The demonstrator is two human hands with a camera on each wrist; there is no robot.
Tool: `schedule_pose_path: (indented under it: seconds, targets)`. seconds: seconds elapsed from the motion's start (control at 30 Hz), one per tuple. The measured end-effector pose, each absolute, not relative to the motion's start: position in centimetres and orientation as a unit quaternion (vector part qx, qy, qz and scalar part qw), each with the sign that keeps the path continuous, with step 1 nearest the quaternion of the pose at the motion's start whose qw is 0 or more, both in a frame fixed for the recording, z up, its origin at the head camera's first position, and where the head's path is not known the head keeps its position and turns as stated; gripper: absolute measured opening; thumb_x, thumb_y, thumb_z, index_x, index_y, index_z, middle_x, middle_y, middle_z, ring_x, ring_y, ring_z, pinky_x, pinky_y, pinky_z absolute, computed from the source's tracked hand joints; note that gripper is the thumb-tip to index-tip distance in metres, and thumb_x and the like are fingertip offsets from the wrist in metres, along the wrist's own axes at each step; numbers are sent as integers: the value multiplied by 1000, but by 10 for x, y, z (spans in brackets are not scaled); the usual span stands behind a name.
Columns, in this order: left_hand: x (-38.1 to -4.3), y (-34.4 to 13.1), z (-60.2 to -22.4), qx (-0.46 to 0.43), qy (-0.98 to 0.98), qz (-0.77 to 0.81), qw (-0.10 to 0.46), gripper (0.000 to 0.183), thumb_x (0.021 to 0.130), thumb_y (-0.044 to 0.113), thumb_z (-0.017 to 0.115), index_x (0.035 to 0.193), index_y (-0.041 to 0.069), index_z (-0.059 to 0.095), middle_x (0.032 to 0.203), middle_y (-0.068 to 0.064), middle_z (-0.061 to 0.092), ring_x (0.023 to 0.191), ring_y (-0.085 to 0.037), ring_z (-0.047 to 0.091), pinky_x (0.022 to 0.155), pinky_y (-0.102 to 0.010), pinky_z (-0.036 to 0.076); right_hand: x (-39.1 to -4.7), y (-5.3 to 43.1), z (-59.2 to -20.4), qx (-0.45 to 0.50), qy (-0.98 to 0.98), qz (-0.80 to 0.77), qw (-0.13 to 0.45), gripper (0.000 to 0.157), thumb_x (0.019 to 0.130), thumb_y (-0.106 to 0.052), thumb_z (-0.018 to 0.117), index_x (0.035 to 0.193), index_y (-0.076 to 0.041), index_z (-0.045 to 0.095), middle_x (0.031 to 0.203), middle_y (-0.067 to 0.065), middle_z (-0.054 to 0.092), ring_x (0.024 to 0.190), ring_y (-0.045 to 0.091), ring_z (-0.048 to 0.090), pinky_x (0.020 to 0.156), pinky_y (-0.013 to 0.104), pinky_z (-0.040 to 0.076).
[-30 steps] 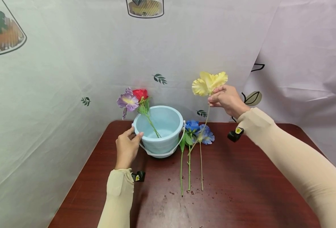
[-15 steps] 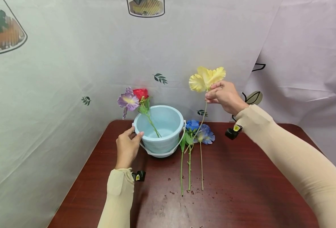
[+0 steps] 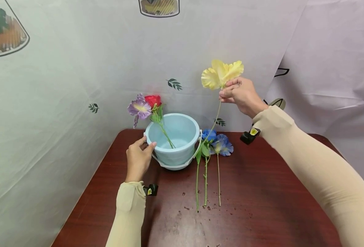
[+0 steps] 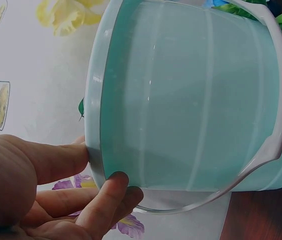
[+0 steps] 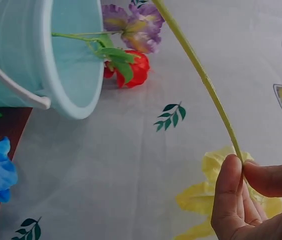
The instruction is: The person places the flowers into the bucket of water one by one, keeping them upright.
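Pointing upward, yellow flower (image 3: 222,73), stem (image 3: 218,110) slanting down-left

Booth-like corner: printed hanging cloth (image 3: 114,58) behind and beside reddish-brown table (image 3: 262,199).

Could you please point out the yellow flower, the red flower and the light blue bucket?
Yellow flower (image 3: 219,74): head view, on its petals.
Red flower (image 5: 139,71): right wrist view, on its petals.
Light blue bucket (image 3: 174,157): head view, on its outer wall.

A pale cloth backdrop (image 3: 114,55) with printed leaf sprigs (image 3: 174,84) spans nine to three o'clock. At six, a reddish-brown tabletop (image 3: 259,195) catches glare.
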State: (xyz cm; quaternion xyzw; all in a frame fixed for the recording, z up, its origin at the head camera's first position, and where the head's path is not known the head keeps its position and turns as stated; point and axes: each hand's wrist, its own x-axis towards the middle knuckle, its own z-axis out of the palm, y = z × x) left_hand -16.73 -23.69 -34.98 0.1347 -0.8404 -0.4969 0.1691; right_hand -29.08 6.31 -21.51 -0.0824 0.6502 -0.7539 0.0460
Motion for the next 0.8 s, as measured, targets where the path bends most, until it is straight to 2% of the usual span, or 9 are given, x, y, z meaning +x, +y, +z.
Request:
schedule_pose_path:
  seconds: [0.8]
  targets:
    - [-167,-236,-350,136,-835,-506,168,54,92,18,68,138,-1,50,132,-22,56,116,-30,59,91,-41,52,-294,51,-197,-73,628,-774,34,32,82,19,62,102,3,43,71,13,65,61,22,68,59,30,58]
